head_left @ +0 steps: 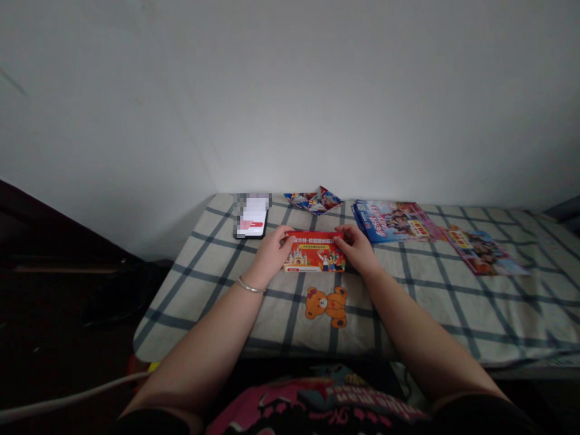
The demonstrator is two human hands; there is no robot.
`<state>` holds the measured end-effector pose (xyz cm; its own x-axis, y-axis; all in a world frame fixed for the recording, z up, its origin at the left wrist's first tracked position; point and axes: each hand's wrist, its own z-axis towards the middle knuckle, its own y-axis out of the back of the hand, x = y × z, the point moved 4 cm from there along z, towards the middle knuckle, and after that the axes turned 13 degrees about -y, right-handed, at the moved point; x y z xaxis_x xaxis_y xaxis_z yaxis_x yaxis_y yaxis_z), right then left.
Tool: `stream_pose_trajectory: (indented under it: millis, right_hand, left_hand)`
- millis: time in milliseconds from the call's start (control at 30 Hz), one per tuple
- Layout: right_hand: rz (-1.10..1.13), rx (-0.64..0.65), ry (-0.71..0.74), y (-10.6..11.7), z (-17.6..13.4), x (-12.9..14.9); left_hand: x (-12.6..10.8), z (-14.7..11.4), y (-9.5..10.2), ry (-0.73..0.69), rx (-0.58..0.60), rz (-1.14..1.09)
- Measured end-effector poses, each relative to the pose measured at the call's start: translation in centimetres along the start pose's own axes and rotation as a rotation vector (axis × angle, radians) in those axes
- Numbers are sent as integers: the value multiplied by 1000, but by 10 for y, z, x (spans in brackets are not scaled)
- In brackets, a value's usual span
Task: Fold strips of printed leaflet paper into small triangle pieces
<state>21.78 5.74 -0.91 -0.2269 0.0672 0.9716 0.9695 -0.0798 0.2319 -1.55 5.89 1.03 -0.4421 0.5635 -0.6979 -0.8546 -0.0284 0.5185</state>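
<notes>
Between my hands is a red printed leaflet [315, 257] with a castle and cartoon figures, its long side toward me. My left hand [277, 246] pinches its left upper edge, thumb on the front; a silver bangle circles that wrist. At the opposite end, my right hand [354, 246] grips the upper right corner between thumb and fingers. The far fingertips are hidden behind the paper. Just nearer to me, a teddy bear picture [327, 307] shows on the checked tablecloth. Beyond the leaflet lies a folded paper shape [315, 201] in blue, red and white.
A phone [252, 216] with a lit screen lies left of the folded paper. Colourful flyers [394, 220] overlap at the right, with another flyer [487, 251] beside them. The table [194, 302] meets a pale wall [290, 96] at the back. A white cable [77, 396] runs at lower left.
</notes>
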Motion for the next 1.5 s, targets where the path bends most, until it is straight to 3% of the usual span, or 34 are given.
stream_pose_trajectory:
  millis: [133, 267, 733, 1500]
  right_hand:
    - [-27, 45, -34, -3, -1, -1]
    - [-52, 10, -27, -2, -1, 0]
    - [-106, -96, 100, 1, -2, 2]
    - [1, -131, 30, 1, -2, 1]
  left_hand:
    - [-3, 0, 1, -9, -1, -41]
    - [-11, 1, 2, -64, 4, -25]
    - [-14, 2, 2, -56, -9, -2]
    - [0, 0, -1, 50, -110, -118]
